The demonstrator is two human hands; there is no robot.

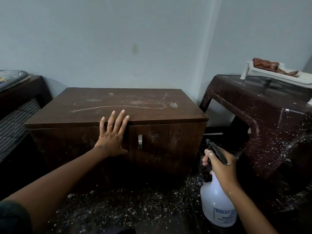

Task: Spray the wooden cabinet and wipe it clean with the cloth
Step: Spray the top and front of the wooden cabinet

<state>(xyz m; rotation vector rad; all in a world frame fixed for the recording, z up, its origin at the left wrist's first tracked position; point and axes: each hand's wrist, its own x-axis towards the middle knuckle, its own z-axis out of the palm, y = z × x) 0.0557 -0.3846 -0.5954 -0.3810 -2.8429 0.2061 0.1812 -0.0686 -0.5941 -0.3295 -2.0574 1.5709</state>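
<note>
Dusty cabinet (118,98); left hand (112,141) flat, fingers (120,120) straight; right hand (221,164) grasps spray bottle (217,205); cloth (270,65) in tray (270,76).

Speckled maroon plastic table (244,102) right; white tray (270,75) on it; striped bedding (13,125) left; pale wall (118,39) behind.

A dark sleeve (11,217) on the left arm, bare forearms, white-flecked right hand (221,164).

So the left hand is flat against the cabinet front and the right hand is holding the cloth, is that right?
Not quite. The head view shows the right hand gripping the white spray bottle, not the cloth, which lies on a white tray off to the right. The left hand is indeed flat against the cabinet front.
</note>
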